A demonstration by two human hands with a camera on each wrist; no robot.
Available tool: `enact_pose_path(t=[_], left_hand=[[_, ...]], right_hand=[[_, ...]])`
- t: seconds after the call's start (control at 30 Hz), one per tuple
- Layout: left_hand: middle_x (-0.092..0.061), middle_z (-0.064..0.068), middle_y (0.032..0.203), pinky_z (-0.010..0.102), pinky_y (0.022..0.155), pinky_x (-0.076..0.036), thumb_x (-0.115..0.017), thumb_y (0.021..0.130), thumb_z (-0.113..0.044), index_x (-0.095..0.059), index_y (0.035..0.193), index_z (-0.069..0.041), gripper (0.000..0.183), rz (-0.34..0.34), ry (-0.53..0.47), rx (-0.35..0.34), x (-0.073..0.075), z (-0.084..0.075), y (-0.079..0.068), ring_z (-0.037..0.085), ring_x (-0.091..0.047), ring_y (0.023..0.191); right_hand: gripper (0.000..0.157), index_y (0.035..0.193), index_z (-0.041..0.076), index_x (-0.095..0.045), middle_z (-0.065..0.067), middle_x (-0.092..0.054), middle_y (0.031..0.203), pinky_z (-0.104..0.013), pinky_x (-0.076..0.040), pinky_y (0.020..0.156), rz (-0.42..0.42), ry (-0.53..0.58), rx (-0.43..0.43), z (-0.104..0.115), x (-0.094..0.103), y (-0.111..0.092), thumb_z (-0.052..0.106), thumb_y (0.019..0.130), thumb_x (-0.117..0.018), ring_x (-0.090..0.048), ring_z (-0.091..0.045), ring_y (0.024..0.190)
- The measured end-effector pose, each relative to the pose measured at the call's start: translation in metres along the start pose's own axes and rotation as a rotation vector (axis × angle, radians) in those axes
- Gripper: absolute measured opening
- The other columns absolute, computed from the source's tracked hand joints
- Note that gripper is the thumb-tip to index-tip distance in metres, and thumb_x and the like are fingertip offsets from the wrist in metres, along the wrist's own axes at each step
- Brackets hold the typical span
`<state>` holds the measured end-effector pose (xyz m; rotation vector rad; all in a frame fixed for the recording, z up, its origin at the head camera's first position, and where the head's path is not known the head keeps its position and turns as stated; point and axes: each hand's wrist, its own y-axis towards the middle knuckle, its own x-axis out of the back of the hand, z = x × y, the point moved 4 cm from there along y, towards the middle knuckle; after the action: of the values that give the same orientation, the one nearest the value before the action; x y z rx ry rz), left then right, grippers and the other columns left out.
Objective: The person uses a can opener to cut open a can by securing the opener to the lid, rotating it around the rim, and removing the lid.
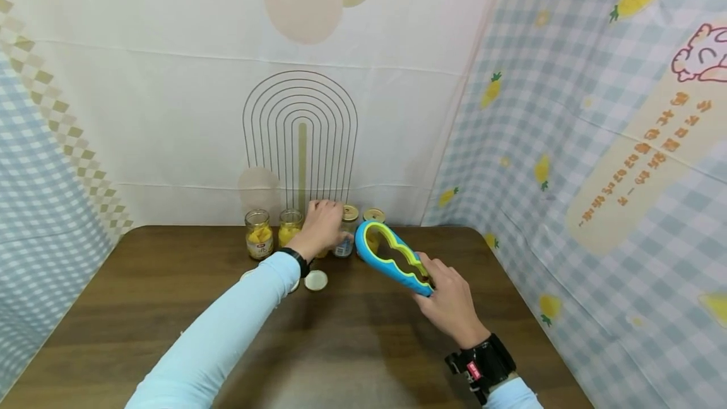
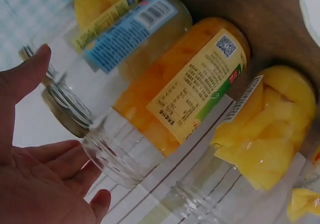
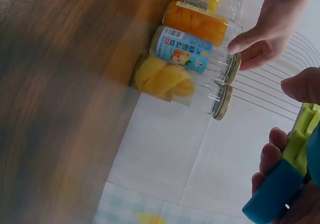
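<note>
My left hand (image 1: 324,226) reaches to the row of jars at the back of the table. In the left wrist view its thumb and fingers are spread on either side of the gold lid (image 2: 65,113) of a blue-labelled jar (image 2: 132,34). Beside that jar stands an uncapped jar of orange fruit (image 2: 200,81), mostly hidden by the hand in the head view. My right hand (image 1: 452,300) grips a blue and green jar opener (image 1: 393,270) by its handle, holding its scalloped loop above the table. A lidded jar of yellow fruit (image 3: 162,79) ends the row on the right.
Two uncapped jars of yellow fruit, one at the far left (image 1: 259,242) and one beside it (image 1: 288,232), complete the row. A loose lid (image 1: 315,280) lies in front, with others partly behind my left sleeve. Printed cloth (image 1: 187,137) hangs close behind the jars.
</note>
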<state>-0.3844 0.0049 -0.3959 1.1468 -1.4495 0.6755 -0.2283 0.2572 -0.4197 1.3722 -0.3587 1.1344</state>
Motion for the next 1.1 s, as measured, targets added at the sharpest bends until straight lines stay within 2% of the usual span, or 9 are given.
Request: enact_pose_path(t=[0.13, 0.33, 0.43, 0.63, 0.8, 1.1], left_hand=[[-0.075, 0.013, 0.119, 0.060, 0.121, -0.036, -0.084, 0.091, -0.050, -0.070, 0.112, -0.010, 0.048, 0.021, 0.020, 0.014, -0.001, 0.003, 0.015, 0.036, -0.064, 0.124], [-0.075, 0.007, 0.103, 0.057, 0.113, -0.036, -0.085, 0.090, -0.048, -0.068, 0.094, -0.015, 0.038, 0.069, 0.028, 0.042, -0.005, 0.005, 0.028, 0.033, -0.065, 0.109], [-0.075, 0.008, 0.103, 0.056, 0.109, -0.036, -0.086, 0.091, -0.044, -0.068, 0.094, -0.015, 0.035, 0.086, 0.017, 0.063, -0.009, 0.006, 0.031, 0.033, -0.065, 0.108], [-0.076, 0.010, 0.107, 0.061, 0.119, -0.032, -0.085, 0.093, -0.037, -0.068, 0.105, -0.011, 0.034, 0.102, -0.038, 0.083, -0.014, 0.005, 0.034, 0.036, -0.067, 0.110], [-0.075, 0.011, 0.106, 0.061, 0.121, -0.030, -0.086, 0.093, -0.034, -0.067, 0.109, -0.010, 0.035, 0.103, -0.092, 0.108, -0.016, 0.006, 0.036, 0.036, -0.068, 0.109], [-0.073, 0.009, 0.100, 0.058, 0.125, -0.029, -0.088, 0.090, -0.035, -0.066, 0.105, -0.010, 0.037, 0.073, -0.109, 0.107, -0.016, 0.008, 0.036, 0.035, -0.068, 0.106]], right_hand=[[0.069, 0.139, 0.013, -0.067, 0.001, -0.067, 0.093, -0.027, -0.043, 0.067, -0.002, -0.002, -0.007, -0.001, 0.001, 0.001, 0.012, 0.075, -0.091, -0.049, -0.012, 0.073], [0.070, 0.140, 0.011, -0.067, 0.001, -0.067, 0.093, -0.027, -0.043, 0.067, 0.010, -0.001, -0.015, -0.001, 0.000, 0.001, 0.011, 0.074, -0.091, -0.049, -0.012, 0.074], [0.070, 0.140, 0.012, -0.067, 0.001, -0.067, 0.092, -0.026, -0.042, 0.067, 0.017, -0.002, -0.020, -0.001, 0.000, 0.001, 0.012, 0.075, -0.091, -0.048, -0.012, 0.073], [0.069, 0.139, 0.013, -0.067, 0.002, -0.066, 0.092, -0.025, -0.041, 0.066, 0.018, -0.005, -0.020, 0.000, -0.001, 0.000, 0.012, 0.075, -0.091, -0.048, -0.011, 0.073], [0.069, 0.139, 0.011, -0.067, 0.002, -0.066, 0.092, -0.025, -0.041, 0.066, 0.010, -0.003, -0.016, 0.000, -0.002, -0.001, 0.011, 0.074, -0.091, -0.047, -0.011, 0.072], [0.068, 0.137, 0.010, -0.068, 0.001, -0.066, 0.090, -0.024, -0.040, 0.065, -0.020, -0.005, 0.021, -0.001, -0.004, -0.003, 0.010, 0.073, -0.091, -0.046, -0.010, 0.071]])
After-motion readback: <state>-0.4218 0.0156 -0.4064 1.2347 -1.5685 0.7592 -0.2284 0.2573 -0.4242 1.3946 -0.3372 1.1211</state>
